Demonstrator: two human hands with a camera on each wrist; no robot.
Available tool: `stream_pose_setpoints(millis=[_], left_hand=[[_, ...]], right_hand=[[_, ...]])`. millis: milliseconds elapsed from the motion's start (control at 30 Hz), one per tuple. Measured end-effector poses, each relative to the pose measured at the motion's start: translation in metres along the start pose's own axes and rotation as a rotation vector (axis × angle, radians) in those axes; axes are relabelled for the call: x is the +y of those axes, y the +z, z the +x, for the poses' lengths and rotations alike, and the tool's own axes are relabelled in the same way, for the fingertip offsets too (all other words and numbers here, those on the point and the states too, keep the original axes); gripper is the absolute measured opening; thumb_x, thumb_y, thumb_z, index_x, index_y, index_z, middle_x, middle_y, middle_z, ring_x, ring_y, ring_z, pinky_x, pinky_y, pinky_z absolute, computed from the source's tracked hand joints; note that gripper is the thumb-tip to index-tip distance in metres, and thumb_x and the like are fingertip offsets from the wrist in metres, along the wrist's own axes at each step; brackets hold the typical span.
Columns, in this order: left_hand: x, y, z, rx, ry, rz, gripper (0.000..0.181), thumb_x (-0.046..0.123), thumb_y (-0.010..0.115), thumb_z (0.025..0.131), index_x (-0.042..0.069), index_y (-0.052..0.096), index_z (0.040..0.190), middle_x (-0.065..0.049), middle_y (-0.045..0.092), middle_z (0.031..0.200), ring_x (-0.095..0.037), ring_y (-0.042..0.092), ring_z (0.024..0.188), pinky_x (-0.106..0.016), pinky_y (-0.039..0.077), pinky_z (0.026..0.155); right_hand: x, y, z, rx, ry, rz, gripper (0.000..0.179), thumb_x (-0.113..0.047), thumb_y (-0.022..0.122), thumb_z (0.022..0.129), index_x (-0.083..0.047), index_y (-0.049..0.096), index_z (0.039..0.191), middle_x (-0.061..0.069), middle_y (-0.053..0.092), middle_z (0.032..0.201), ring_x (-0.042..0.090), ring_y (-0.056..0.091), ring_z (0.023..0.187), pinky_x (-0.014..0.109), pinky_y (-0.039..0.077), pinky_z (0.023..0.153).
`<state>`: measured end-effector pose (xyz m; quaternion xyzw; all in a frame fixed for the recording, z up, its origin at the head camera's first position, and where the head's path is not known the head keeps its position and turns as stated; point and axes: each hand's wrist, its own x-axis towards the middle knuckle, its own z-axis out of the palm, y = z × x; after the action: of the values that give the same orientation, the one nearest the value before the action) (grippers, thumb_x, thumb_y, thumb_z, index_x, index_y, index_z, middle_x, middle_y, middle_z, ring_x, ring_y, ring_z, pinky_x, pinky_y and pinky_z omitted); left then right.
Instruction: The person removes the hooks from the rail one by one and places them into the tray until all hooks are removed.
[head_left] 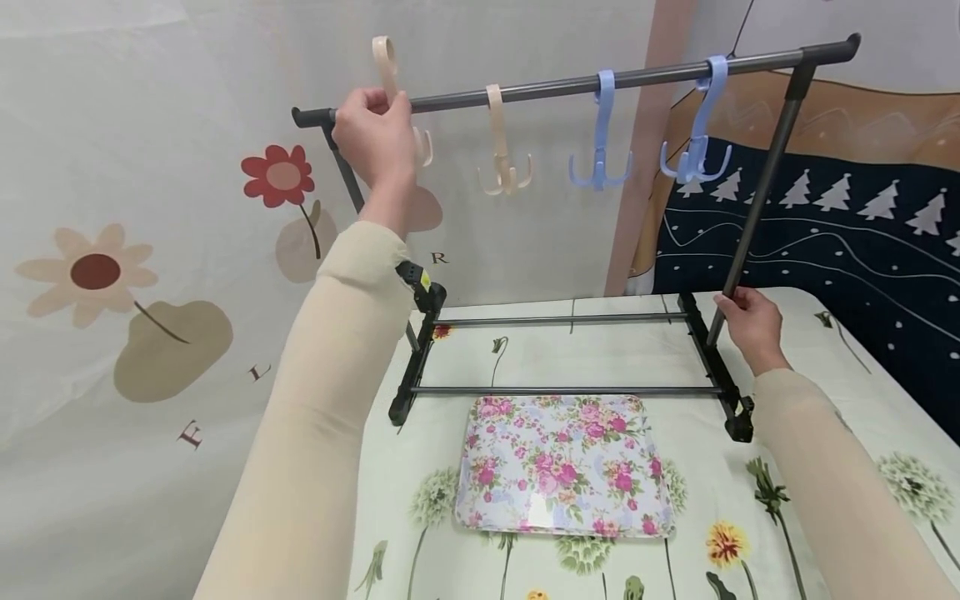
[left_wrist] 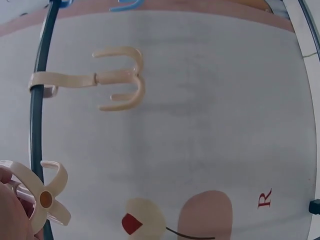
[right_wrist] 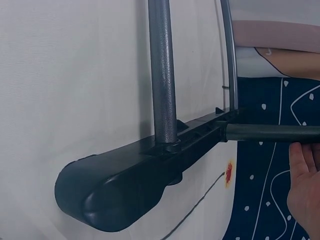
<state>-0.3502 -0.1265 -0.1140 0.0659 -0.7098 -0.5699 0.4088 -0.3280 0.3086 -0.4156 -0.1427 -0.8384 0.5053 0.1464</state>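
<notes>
A small dark metal clothes rack with black plastic feet (head_left: 411, 379) stands on the bed-like surface. My left hand (head_left: 378, 137) pinches a beige multi-prong hook (head_left: 386, 60) near the left end of the top bar (head_left: 555, 88). Its loop rises above the bar, and in the left wrist view the hook's prongs (left_wrist: 46, 199) overlap the bar. To its right hang another beige hook (head_left: 498, 137) and two blue hooks (head_left: 601, 133). Low on the right side, my right hand (head_left: 753, 325) holds the upright post (head_left: 765, 187), just above the right foot (right_wrist: 115, 192).
A floral-patterned tray (head_left: 562, 467) lies in front of the rack on a flower-print cloth (head_left: 435, 567). Behind hangs a pale curtain (head_left: 150, 100) with printed flowers. At the right is dark blue fabric with white trees (head_left: 825, 242). Two lower bars (head_left: 562, 390) join the feet.
</notes>
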Motion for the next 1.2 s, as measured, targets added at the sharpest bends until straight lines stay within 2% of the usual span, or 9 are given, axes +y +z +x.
stream_pose_setpoints(millis=[233, 367, 533, 800, 1000, 1200], left_hand=[[-0.002, -0.007, -0.009, -0.058, 0.01, -0.038, 0.02, 0.022, 0.075, 0.089, 0.009, 0.074, 0.105, -0.004, 0.072, 0.103, -0.01, 0.064, 0.094, -0.02, 0.048, 0.087], [-0.005, -0.012, -0.019, -0.121, 0.012, -0.084, 0.021, 0.022, 0.076, 0.089, 0.01, 0.073, 0.106, -0.004, 0.071, 0.103, -0.011, 0.063, 0.096, -0.023, 0.048, 0.09], [-0.01, -0.018, -0.034, -0.206, 0.049, -0.091, 0.02, 0.022, 0.075, 0.09, 0.01, 0.073, 0.106, -0.004, 0.07, 0.099, -0.012, 0.062, 0.094, -0.025, 0.047, 0.089], [-0.021, -0.02, -0.062, -0.341, -0.014, -0.03, 0.026, 0.03, 0.079, 0.087, 0.014, 0.072, 0.106, 0.0, 0.069, 0.1, -0.012, 0.064, 0.095, -0.029, 0.05, 0.087], [-0.034, -0.014, -0.079, -0.461, -0.025, -0.182, 0.02, 0.016, 0.079, 0.086, 0.005, 0.07, 0.099, -0.006, 0.069, 0.094, -0.016, 0.065, 0.09, -0.03, 0.053, 0.084], [-0.047, -0.007, -0.099, -0.568, -0.072, -0.221, 0.015, 0.013, 0.078, 0.087, 0.005, 0.069, 0.096, -0.006, 0.07, 0.093, -0.017, 0.065, 0.089, -0.031, 0.052, 0.084]], right_hand=[[0.0, 0.001, 0.001, 0.003, 0.001, -0.002, 0.053, -0.036, 0.045, 0.106, 0.003, 0.049, 0.14, 0.023, 0.052, 0.136, 0.037, 0.047, 0.123, 0.053, 0.039, 0.104], [0.002, 0.001, 0.002, 0.003, 0.0, -0.011, 0.053, -0.036, 0.045, 0.106, 0.003, 0.049, 0.141, 0.023, 0.052, 0.135, 0.037, 0.048, 0.121, 0.052, 0.04, 0.103], [0.004, 0.001, 0.002, 0.005, -0.017, -0.014, 0.053, -0.036, 0.045, 0.106, 0.004, 0.049, 0.14, 0.023, 0.053, 0.134, 0.036, 0.048, 0.121, 0.052, 0.04, 0.103], [0.003, 0.0, 0.001, 0.007, -0.031, -0.013, 0.052, -0.035, 0.045, 0.106, 0.004, 0.05, 0.139, 0.023, 0.053, 0.133, 0.036, 0.048, 0.121, 0.052, 0.04, 0.103], [0.003, 0.0, 0.001, -0.006, -0.03, -0.007, 0.054, -0.037, 0.045, 0.106, 0.004, 0.049, 0.14, 0.024, 0.053, 0.134, 0.038, 0.048, 0.123, 0.053, 0.039, 0.104], [0.004, 0.0, 0.001, -0.006, -0.034, -0.014, 0.054, -0.038, 0.045, 0.105, 0.004, 0.049, 0.139, 0.024, 0.053, 0.134, 0.037, 0.048, 0.122, 0.053, 0.039, 0.103]])
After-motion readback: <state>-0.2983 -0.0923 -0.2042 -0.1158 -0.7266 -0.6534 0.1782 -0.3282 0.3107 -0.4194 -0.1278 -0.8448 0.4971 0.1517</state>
